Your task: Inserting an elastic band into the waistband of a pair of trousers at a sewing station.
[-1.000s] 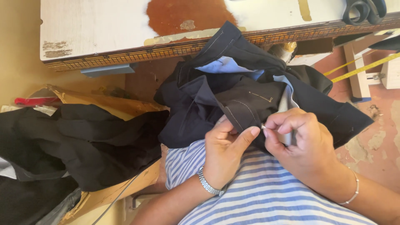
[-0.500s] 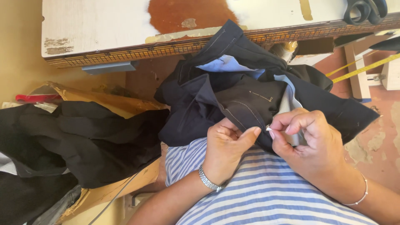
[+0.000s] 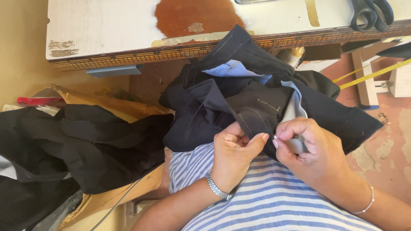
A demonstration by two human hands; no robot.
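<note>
A dark navy garment [image 3: 257,98] with light stitching and a pale blue striped lining lies bunched on my lap, draped against the worktable edge. My left hand [image 3: 233,156] pinches a fold of the navy cloth between thumb and fingers. My right hand [image 3: 310,156] grips the same fold just to the right, its fingers closed over the cloth and a small grey object partly hidden in the palm. The two thumbs nearly touch. I wear a blue and white striped top, a metal watch on the left wrist and a thin bracelet on the right.
A worn white worktable [image 3: 120,30] with a brown patch spans the top; black scissors [image 3: 371,13] lie at its right end. A heap of black cloth [image 3: 72,149] fills a cardboard box at left. A yellow measuring tape [image 3: 376,72] hangs at right.
Both hands have shifted slightly along the fold; the right hand has closed tighter over the cloth and the small grey object.
</note>
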